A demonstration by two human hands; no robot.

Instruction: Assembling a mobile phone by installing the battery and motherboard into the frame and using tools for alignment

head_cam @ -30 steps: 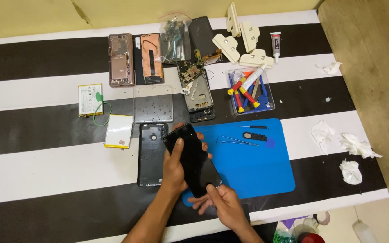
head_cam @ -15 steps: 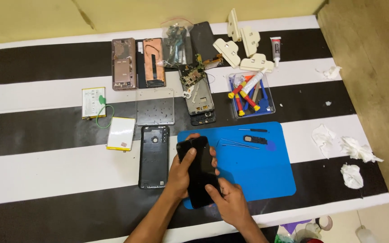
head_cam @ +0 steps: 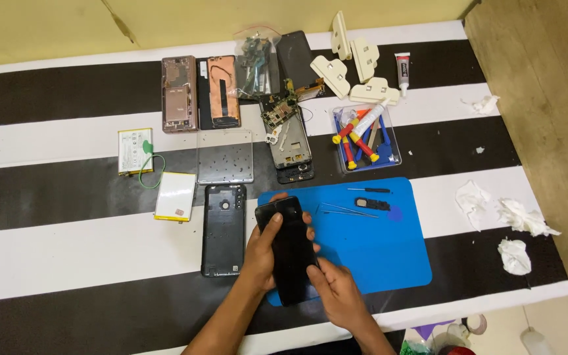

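Note:
I hold a black phone [head_cam: 292, 246] with its dark screen up, over the left edge of a blue work mat [head_cam: 376, 243]. My left hand [head_cam: 262, 253] wraps its left side, fingers curled over the top half. My right hand [head_cam: 336, 292] grips its lower right corner. A black phone back cover [head_cam: 223, 229] lies flat just left of my left hand.
On the mat lie tweezers [head_cam: 346, 209], a small screwdriver [head_cam: 369, 190] and a small black part [head_cam: 373, 204]. Behind are a clear tray of tools [head_cam: 366, 135], opened phone frames [head_cam: 198, 92], two batteries [head_cam: 135, 150], a glue tube [head_cam: 403, 70] and crumpled tissues [head_cam: 514, 220] at right.
The phone has tilted from slanted to nearly upright along the mat's left edge. My right hand has slid up to its lower right corner.

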